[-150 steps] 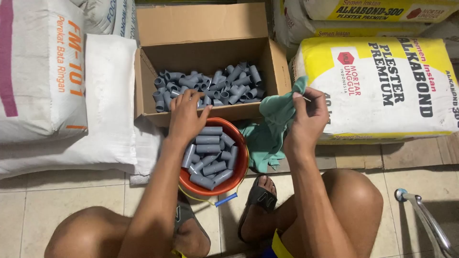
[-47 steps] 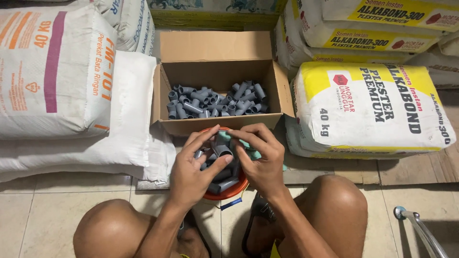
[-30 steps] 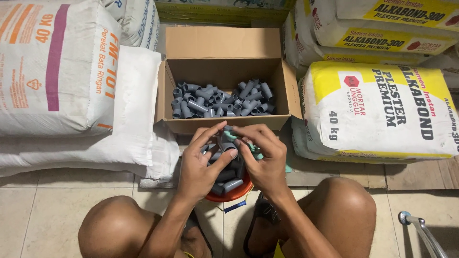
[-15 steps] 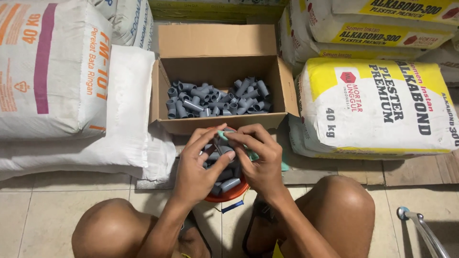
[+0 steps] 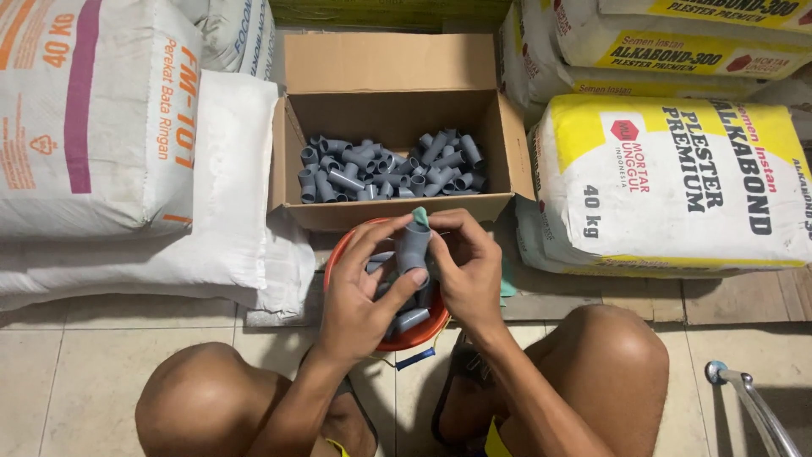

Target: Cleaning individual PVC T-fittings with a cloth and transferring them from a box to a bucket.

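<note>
Left hand [image 5: 359, 292] clamped on grey pipe fitting [image 5: 414, 245], upright above orange bucket [image 5: 338, 254]; right hand [image 5: 468, 271] pinched around green cloth [image 5: 419, 217] at fitting's top. Cardboard box [image 5: 393, 68] just beyond.

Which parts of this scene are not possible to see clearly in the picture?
All in the head view:
- Green cloth: mostly hidden by the grey pipe piece and right hand.
- Orange bucket: contents largely covered by the left hand.
- Metal handle: cut off by the bottom edge.
- Cardboard box: lower pipe pieces buried.
</note>
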